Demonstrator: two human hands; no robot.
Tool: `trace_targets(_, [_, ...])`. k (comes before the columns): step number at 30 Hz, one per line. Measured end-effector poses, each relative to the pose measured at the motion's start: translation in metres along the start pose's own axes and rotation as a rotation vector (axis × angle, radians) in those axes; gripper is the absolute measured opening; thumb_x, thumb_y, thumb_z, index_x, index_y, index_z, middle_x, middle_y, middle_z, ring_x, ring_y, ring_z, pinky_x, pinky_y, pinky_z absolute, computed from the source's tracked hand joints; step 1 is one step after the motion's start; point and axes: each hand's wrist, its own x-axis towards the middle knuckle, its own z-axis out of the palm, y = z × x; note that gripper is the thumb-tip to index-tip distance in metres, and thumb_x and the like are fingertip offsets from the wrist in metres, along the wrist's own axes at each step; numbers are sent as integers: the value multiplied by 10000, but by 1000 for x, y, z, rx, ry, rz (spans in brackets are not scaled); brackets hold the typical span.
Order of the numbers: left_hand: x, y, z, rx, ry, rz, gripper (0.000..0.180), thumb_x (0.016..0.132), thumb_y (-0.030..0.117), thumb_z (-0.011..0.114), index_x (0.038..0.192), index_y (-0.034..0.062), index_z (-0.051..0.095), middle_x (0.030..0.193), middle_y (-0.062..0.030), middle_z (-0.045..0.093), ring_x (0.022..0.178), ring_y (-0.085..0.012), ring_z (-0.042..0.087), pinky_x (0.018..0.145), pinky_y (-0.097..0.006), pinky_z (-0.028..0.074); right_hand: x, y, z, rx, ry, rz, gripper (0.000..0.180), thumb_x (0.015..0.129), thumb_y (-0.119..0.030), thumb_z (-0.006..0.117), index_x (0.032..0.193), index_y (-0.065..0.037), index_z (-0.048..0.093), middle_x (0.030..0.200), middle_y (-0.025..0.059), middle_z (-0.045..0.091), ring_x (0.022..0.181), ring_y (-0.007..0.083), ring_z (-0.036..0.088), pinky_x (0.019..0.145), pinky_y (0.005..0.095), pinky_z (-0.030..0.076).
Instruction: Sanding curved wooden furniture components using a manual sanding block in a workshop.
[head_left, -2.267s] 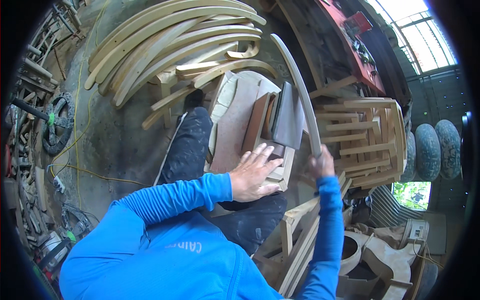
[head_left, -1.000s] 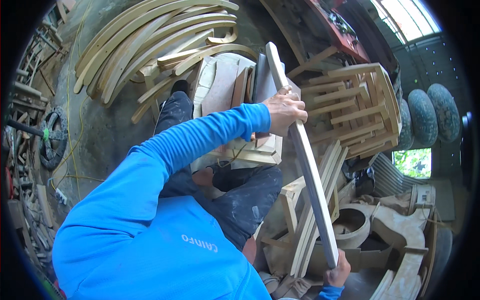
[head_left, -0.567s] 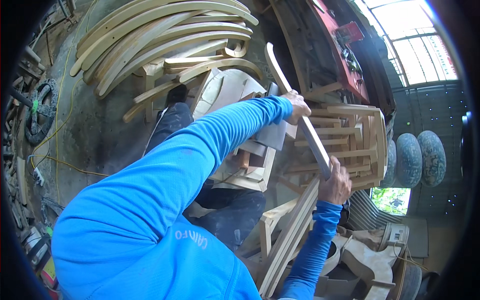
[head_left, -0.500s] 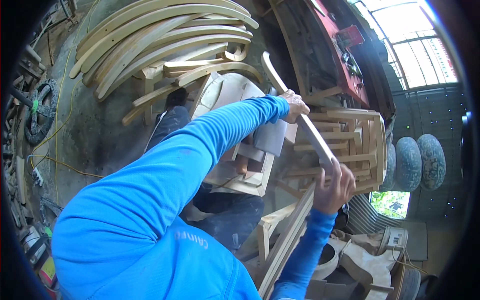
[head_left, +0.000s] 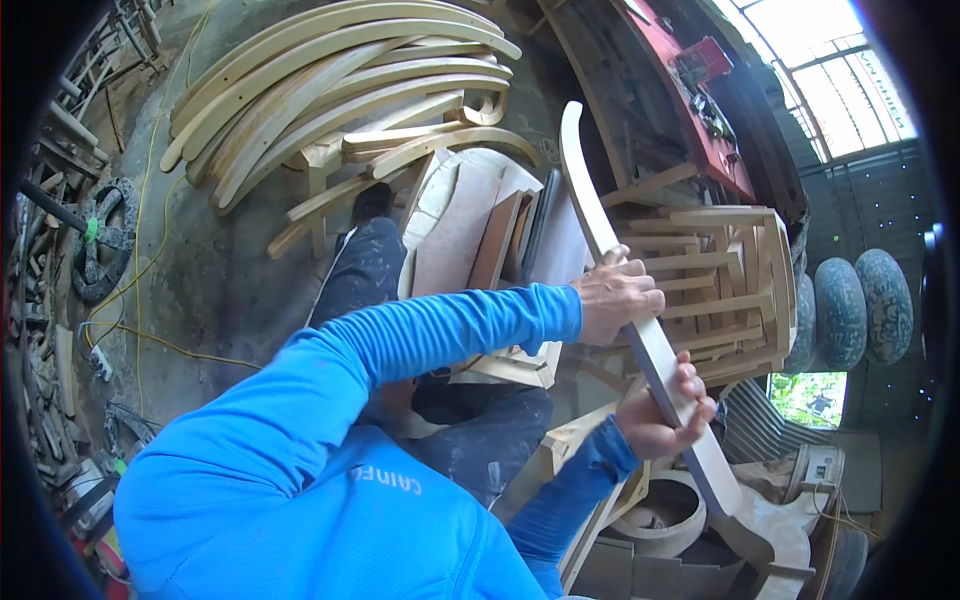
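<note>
A long wooden bar [head_left: 655,363] with a curved far end lies in both my hands, slanting from the upper middle down to the lower right. My left hand [head_left: 617,296] wraps over the bar around its middle. Nearer me, my right hand [head_left: 662,410] grips it from beneath, palm up, with its fingertips curled along the bar's right side. Left of the bar's far half stands a workpiece stand with a pale, rounded surface [head_left: 455,215] and upright brown boards [head_left: 497,240]. Its lower part is partly hidden by my left arm.
Curved wooden pieces [head_left: 330,75] lie stacked at the far left. Wooden frames [head_left: 745,290] are piled on the right, near a red bench [head_left: 690,110]. Rounded grey objects [head_left: 840,312] hang farther right. A yellow cord [head_left: 190,345] crosses the floor at left.
The bar has moved right and toward me, its near end now reaching the lower right. Both hands moved with it, and my left hand came nearer me. The right hand has turned palm up.
</note>
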Motion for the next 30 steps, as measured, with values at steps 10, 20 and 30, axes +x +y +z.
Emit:
trace_targets(10, [-100,-168,-133,-24,294,-456,485,825,316,780,1233,92,647,1184,-162,649,1167,-364,591,1076,-451,440,7,-231,-15,-338,-543,30,290,894,-320,690,1040,-144,511,833,31,510,820,184,514,1033,469,370])
trace_targets(20, [-99,-392,-120,683,-172,-718,584,837,313,740,1353,115,551,1440,-149,490,1353,-361,462,1108,-507,447,65,-102,6,-342,-422,45,277,908,-338,661,1050,-152,513,829,32,501,818,190,503,1014,461,361])
trace_targets(30, [-65,-577,-43,216,-375,-1115,485,917,449,656,1321,182,691,1099,-159,735,895,-288,723,814,-447,596,71,92,38,-489,-392,76,243,925,-309,610,1103,-186,497,885,33,559,974,226,593,1096,527,366])
